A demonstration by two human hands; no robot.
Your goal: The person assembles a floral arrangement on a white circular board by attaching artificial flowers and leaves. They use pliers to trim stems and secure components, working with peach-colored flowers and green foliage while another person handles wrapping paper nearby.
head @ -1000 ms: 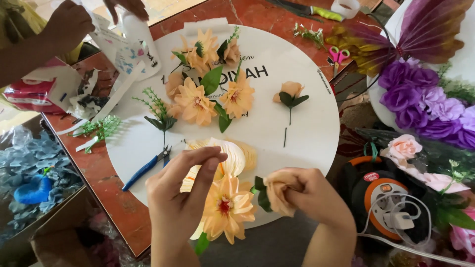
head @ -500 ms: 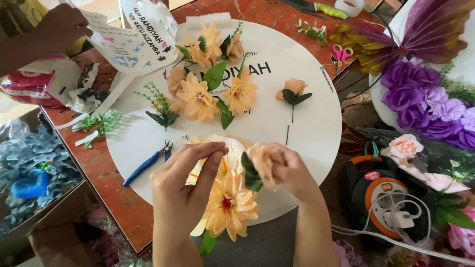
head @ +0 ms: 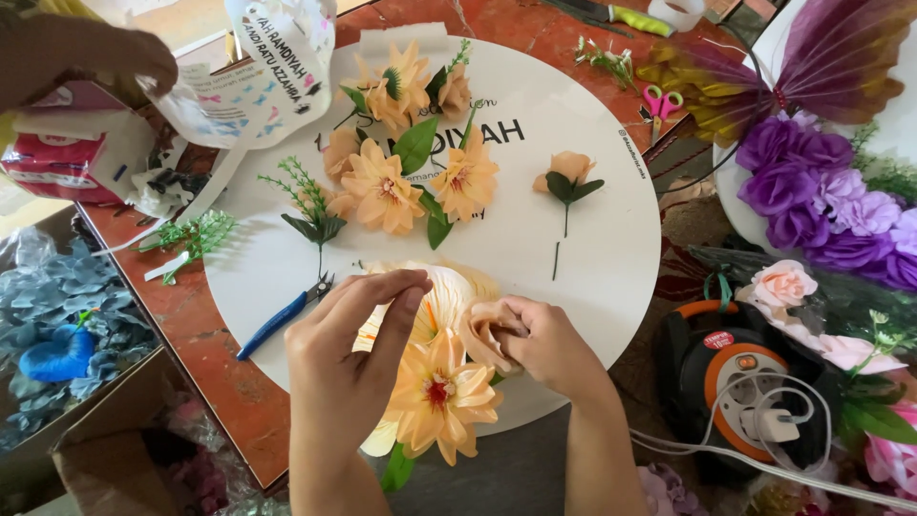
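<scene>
On the left edge, another person's hand (head: 91, 57) holds a white printed paper sheet (head: 253, 81) above the round white board (head: 592, 239). Blue-handled cutters (head: 282, 320) lie on the board, just beside the left hand (head: 349, 368), whose curled fingers touch a cream fabric petal (head: 444, 296). Below it sits a peach artificial flower (head: 444, 397). The right hand (head: 549, 349) pinches a peach fabric rosebud (head: 482, 330). A black-and-orange cable reel (head: 735, 382) stands right.

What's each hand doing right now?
Left hand: open, fingertips on the cream flower.
Right hand: closed, holding a peach rose.
</scene>
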